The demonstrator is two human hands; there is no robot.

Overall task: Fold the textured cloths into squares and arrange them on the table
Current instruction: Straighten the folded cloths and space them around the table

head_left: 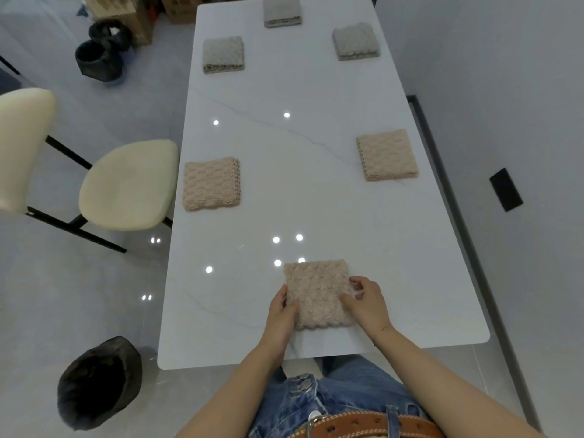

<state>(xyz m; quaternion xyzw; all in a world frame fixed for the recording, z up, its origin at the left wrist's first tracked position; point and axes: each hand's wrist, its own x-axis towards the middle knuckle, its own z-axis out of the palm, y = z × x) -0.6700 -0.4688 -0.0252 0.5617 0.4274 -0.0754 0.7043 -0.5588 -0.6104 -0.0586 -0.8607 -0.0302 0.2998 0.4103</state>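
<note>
- Left hand (282,308): fingers curled onto the left edge of the nearest pink cloth (319,294), thumb on top; it grips that edge.
- Right hand (366,297): fingers bent, pinching the cloth's right edge, thumb lying over the top surface near the lower right.
- The hands sit apart, one on each side of the cloth, both clamped on it.
- Both forearms are bare and rise from the bottom of the view, converging toward 12 o'clock; the wrists rest low over the table (316,184).
- Nearest pink cloth: folded to a near square, lying flat at the near end of the white table, slightly longer toward 12 o'clock, its far edge tilted a little toward 1 o'clock.
- At 10 o'clock from the hands, a second pink cloth (211,184) lies folded by the left edge; at 1 o'clock, a third pink cloth (387,154) by the right edge.
- Far end: three grey cloths, folded, well apart – left (223,54), middle (282,11), right (355,41).
- Off the table at 9 o'clock, a cream chair (129,184); at 7 o'clock, a dark basket (99,382) on the floor.
</note>
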